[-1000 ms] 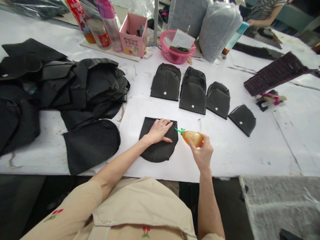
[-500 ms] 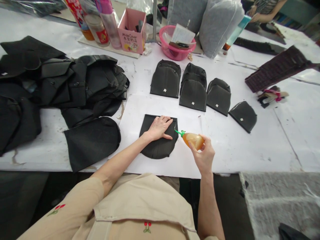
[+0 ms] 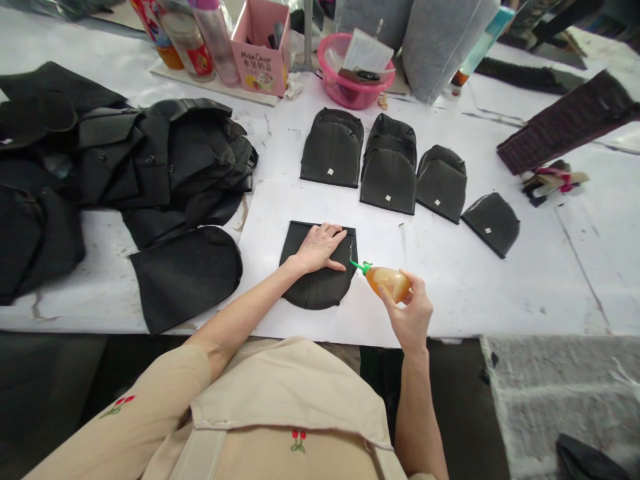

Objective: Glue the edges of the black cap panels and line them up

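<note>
A black rounded piece [image 3: 320,290] lies flat on the white tabletop in front of me, its straight edge away from me. My left hand [image 3: 321,249] rests on it with fingers spread, thumb pointing right. My right hand [image 3: 413,310] is wrapped round a soft bottle of amber liquid [image 3: 391,284] with a green nozzle [image 3: 361,267]. The nozzle tip is at the piece's right edge, where a thin shiny line [image 3: 351,251] runs down from near the top corner.
Several finished-looking black pieces [image 3: 331,150] lie beyond. A black heap [image 3: 165,160] and a larger rounded piece [image 3: 190,277] are at left. Behind stand a pink box [image 3: 261,63], a pink basket [image 3: 350,93] and bottles; a dark patterned block [image 3: 570,123] is at right.
The nozzle has moved slightly down along the piece's right edge, and the shiny line is longer. My left hand stays on the piece. The whole view has shifted a little.
</note>
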A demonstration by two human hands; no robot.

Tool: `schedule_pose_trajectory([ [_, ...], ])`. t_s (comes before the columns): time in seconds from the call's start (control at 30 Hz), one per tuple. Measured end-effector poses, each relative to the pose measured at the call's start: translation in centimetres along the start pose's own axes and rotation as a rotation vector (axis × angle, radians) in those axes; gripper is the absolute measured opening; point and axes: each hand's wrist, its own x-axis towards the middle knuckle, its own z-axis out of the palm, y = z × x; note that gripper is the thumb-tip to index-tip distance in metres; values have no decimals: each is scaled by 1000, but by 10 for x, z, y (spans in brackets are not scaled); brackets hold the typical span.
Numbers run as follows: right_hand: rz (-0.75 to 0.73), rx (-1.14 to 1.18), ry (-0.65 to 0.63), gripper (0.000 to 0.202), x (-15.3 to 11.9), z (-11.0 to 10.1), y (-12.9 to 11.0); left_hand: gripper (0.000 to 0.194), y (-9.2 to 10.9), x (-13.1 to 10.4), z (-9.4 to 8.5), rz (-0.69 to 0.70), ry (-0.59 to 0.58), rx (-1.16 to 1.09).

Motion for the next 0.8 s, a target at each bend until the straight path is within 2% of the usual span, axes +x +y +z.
schedule_pose_trajectory([
  [0.8, 50, -21, 5, 53, -44, -17, -12, 93, -1, 0, 1, -6, 0, -44],
])
